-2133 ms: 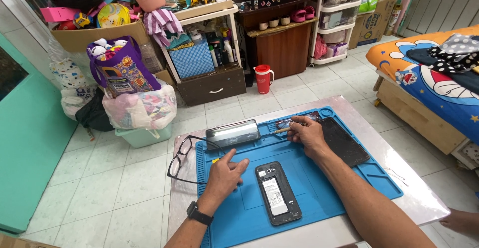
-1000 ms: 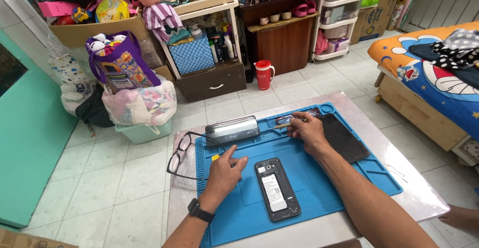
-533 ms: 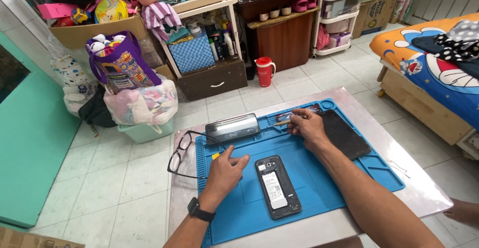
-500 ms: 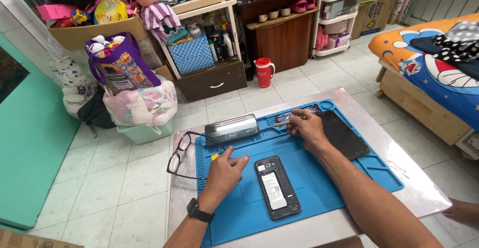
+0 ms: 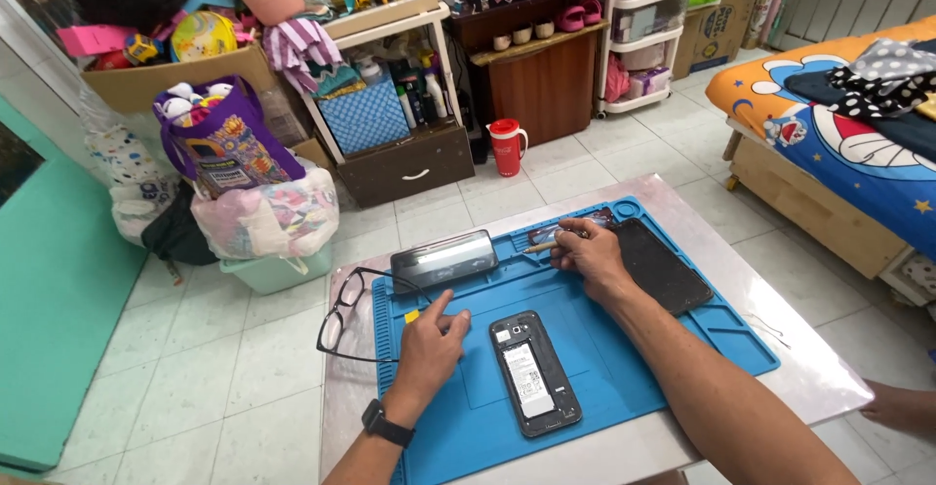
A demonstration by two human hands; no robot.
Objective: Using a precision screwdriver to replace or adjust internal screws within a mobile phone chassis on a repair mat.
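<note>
An opened phone (image 5: 533, 372) with its back off lies on a blue work mat (image 5: 624, 368) on a small table. My left hand (image 5: 429, 339) rests flat on the mat just left of the phone, fingers apart, a watch on its wrist. Farther back, my right hand (image 5: 588, 251) grips a thin tool with a wooden handle (image 5: 538, 247) at the mat's far compartments. A black phone back cover (image 5: 663, 266) lies right of that hand. A dark metallic case (image 5: 445, 261) sits at the mat's far left.
Black glasses (image 5: 343, 311) lie at the table's left edge. Beyond the table stand shelves, a red jug (image 5: 504, 146), stuffed bags and a basket (image 5: 263, 222). A bed with a blue cartoon sheet (image 5: 838, 134) is at the right.
Both hands stay in much the same places. The view has shifted slightly, and the right hand has worked the tool a little at the mat's far edge.
</note>
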